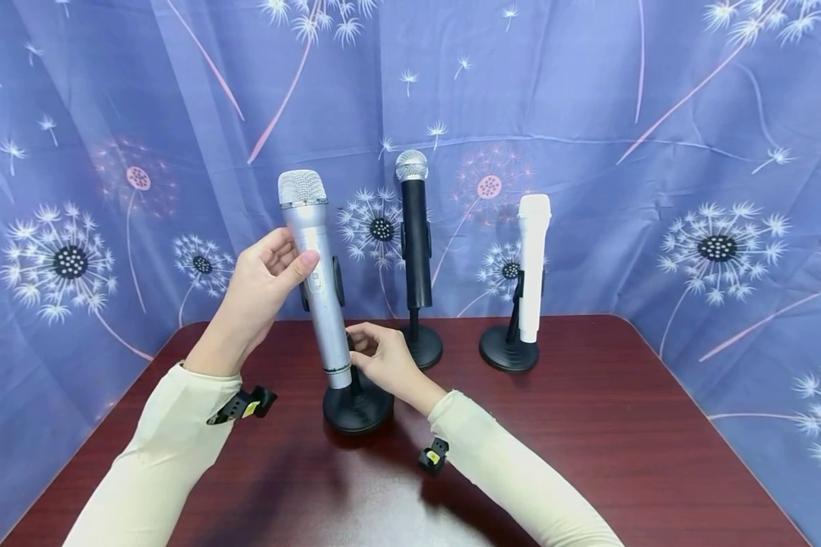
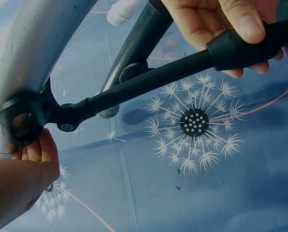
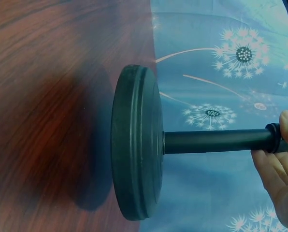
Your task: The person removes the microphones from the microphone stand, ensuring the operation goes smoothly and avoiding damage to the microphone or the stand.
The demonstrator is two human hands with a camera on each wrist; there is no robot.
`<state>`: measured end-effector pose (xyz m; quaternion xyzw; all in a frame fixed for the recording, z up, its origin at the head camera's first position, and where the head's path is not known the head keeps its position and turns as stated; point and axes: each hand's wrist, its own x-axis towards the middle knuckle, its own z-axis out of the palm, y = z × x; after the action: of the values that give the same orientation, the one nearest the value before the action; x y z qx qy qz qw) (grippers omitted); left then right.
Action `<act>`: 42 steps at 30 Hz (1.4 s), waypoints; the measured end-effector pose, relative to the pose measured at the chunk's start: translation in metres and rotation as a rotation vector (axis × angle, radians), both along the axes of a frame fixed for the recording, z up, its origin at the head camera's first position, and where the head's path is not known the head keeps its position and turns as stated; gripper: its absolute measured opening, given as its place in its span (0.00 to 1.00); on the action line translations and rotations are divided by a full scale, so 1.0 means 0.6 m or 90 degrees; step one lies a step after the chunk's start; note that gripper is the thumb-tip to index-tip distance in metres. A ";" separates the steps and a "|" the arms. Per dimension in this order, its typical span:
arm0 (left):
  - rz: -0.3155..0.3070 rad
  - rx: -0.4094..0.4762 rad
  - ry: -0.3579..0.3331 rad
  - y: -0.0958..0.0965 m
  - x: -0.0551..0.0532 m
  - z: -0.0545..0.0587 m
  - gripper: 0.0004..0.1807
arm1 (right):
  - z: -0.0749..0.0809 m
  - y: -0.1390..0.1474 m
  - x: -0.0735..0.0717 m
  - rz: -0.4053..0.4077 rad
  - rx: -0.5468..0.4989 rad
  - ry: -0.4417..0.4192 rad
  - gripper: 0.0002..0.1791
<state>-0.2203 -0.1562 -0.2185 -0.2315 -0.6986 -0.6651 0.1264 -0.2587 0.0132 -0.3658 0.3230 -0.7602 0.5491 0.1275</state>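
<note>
A silver microphone [image 1: 323, 308] leans slightly in the clip [image 2: 25, 118] of a black desk stand [image 1: 358, 412]. My left hand [image 1: 260, 285] holds the microphone below its mesh head, thumb on the front and fingers behind, close to the clip. Lower down, my right hand [image 1: 386, 361] grips the black collar [image 2: 240, 48] on the stand's pole, thumb and fingers around it. In the right wrist view the round base [image 3: 136, 142] stands beside its dark shadow on the tabletop, with a straight pole [image 3: 216, 141] running up to my fingers.
Behind stands a black microphone [image 1: 417, 243] with a silver mesh head on its own stand. A white microphone [image 1: 534, 266] sits on another stand to the right. The dark red table [image 1: 622, 425] ends at a blue dandelion-patterned curtain [image 1: 588, 91].
</note>
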 end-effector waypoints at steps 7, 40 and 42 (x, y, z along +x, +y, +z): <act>0.004 -0.012 0.008 0.000 -0.001 -0.001 0.29 | 0.003 0.000 0.004 0.009 -0.005 -0.006 0.17; 0.025 0.082 0.001 -0.019 0.008 -0.004 0.29 | 0.002 0.010 -0.036 -0.057 -0.016 -0.076 0.22; 0.027 0.073 -0.011 -0.022 0.008 -0.007 0.29 | 0.002 0.010 -0.039 -0.056 -0.021 -0.077 0.21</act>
<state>-0.2155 -0.1691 -0.2227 -0.2035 -0.6649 -0.7034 0.1478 -0.2822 0.0190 -0.3645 0.2530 -0.7712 0.5736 0.1106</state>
